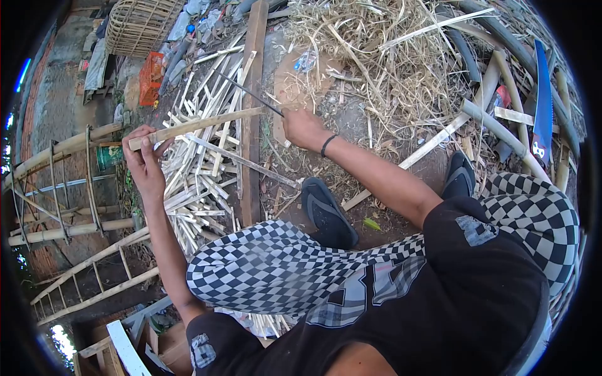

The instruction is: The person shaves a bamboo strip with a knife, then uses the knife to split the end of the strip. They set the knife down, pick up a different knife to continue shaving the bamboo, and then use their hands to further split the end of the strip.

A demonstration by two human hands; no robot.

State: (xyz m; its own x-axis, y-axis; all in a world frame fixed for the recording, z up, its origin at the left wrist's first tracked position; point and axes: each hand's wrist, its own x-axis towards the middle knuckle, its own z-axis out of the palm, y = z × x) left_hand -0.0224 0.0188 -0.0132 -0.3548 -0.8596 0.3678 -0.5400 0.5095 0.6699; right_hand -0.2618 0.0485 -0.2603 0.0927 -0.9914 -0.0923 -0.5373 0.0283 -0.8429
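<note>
A flat bamboo strip (200, 125) spans the space between my two hands. Its near end lies between the thumb and fingers of my left hand (147, 160). My right hand (303, 128) is closed around the handle end of a long thin dark blade (248, 91), which points up and to the left, crossing above the strip. The strip's far end reaches close to my right fist; whether the fingers also touch it cannot be made out. Below the strip lies a pile of pale split sticks (194, 188), beside a long wooden plank (252, 156).
Curly shavings (389, 69) heap at the top. A blue saw (543, 103) and bamboo poles (501, 133) lie at the right. Bamboo ladders (94, 282), an orange crate (150, 78) and a woven basket (141, 25) are at the left. My sandalled feet (326, 213) rest on the ground.
</note>
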